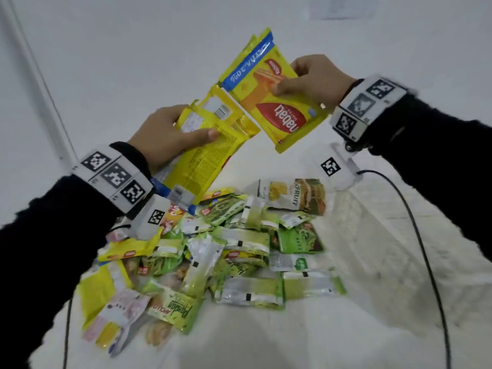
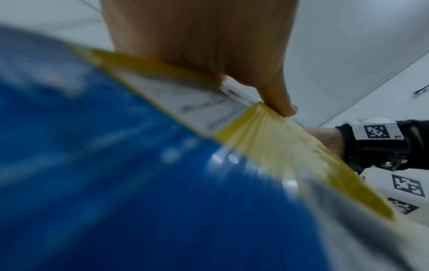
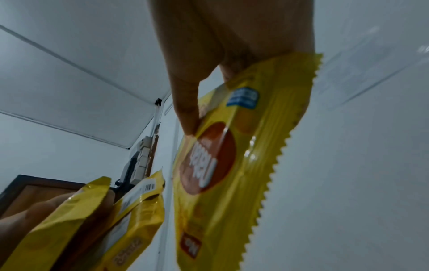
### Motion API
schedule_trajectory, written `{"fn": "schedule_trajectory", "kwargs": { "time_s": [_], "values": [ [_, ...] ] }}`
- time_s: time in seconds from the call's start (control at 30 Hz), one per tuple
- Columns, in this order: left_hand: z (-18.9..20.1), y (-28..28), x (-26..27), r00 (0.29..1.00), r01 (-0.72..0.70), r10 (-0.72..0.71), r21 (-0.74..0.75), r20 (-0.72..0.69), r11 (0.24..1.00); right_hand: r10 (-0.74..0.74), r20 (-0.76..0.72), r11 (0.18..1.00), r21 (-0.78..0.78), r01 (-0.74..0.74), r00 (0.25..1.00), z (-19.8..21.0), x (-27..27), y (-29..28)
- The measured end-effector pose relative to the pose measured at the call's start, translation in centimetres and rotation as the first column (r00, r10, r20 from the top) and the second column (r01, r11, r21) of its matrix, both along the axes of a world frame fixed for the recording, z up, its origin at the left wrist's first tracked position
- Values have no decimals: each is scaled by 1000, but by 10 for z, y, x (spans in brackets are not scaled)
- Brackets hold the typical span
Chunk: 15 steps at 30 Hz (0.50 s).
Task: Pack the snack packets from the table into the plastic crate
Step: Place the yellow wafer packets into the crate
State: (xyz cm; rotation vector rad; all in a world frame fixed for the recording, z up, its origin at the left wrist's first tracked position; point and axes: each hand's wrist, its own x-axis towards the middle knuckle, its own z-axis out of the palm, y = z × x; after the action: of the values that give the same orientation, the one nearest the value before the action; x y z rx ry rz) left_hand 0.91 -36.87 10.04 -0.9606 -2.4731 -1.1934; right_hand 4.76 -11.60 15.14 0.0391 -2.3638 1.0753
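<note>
Snack packets (image 1: 239, 251) are lying heaped near the table's (image 1: 372, 302) middle; the left hand (image 1: 159, 139) is gripping a yellow wafer stack (image 1: 210, 145), its lower end blurring the left wrist view; the right hand (image 1: 316, 81) is pinching a Nabati packet (image 1: 279, 113); the crate is outside every view.

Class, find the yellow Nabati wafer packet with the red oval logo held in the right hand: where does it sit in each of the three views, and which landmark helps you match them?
Head: Nabati packet, upper centre, pinched by the right hand.
Left wrist: not identifiable; the left hand's own packets fill the frame.
Right wrist: centre, hanging below the thumb.
Shared landmark: the left hand's yellow packets, in all three.
</note>
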Motion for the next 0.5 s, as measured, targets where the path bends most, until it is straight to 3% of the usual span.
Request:
{"fn": "schedule_trajectory", "kwargs": {
  "time_s": [0.17, 0.33, 0.5],
  "values": [
    [0, 108, 33, 978, 207, -206, -7, 21, 978, -174, 64, 984, 59, 170, 983, 4, 76, 93],
    [-7, 230, 72, 928, 371, -368, -74, 60, 926, -371, 229, 922, 204, 329, 900, -21, 149, 198],
    [-15, 353, 100, 915, 396, -397, -317, 64, 862, -488, 361, 862, 341, 375, 794, -56, 189, 299]
  ]
}}
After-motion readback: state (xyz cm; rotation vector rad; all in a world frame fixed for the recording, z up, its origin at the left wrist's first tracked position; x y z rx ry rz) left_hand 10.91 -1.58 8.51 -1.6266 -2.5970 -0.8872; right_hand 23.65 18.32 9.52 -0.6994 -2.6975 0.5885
